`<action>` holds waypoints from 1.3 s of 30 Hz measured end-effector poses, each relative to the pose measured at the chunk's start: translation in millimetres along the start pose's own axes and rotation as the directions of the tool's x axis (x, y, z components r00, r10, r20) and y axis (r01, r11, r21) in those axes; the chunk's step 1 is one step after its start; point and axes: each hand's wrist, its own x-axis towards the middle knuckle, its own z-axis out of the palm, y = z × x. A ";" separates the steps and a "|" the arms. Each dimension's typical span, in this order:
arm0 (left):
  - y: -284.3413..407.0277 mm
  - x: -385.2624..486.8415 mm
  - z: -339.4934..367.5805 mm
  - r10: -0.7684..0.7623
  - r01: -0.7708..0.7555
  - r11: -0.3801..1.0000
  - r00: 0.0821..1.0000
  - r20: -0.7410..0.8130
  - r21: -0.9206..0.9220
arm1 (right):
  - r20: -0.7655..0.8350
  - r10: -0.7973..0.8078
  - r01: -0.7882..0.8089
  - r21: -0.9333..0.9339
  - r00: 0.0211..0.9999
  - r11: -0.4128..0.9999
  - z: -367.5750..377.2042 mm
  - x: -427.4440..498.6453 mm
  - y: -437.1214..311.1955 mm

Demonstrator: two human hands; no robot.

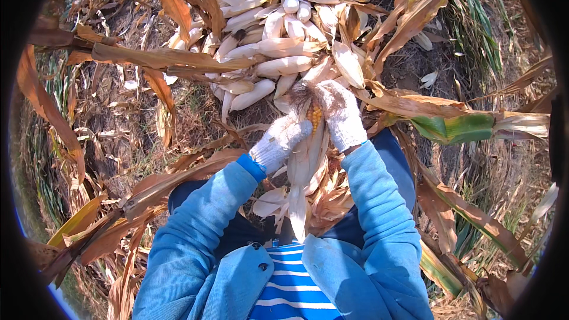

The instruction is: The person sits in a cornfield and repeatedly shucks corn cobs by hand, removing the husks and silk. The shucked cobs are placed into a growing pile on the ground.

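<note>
Both my hands wear white knitted gloves and grip one partly husked ear of corn. Its yellow kernels [314, 118] show between them. My left hand [282, 140] wraps the ear from the left, thumb on top. On the upper right, my right hand [341, 113] grasps the husk near the dark silk [303, 93]. Pale husk leaves [298, 173] peel back from the ear and hang toward my lap. Just beyond my hands lies a big pile of ears in cream-coloured husks [284, 64].
Loose stripped husks [331, 198] lie between my knees. Dry corn stalks and leaves [173, 60] cross in from the left. At the right, a stalk with a partly green leaf [458, 126] reaches close to my right hand. Dry plant litter covers the soil [124, 120].
</note>
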 end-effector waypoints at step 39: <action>13.5 6.5 6.5 0.102 -0.231 0.877 0.946 -0.307 -0.421 | 0.022 0.034 -0.038 0.232 0.999 0.972 27.3 -23.1 -33.7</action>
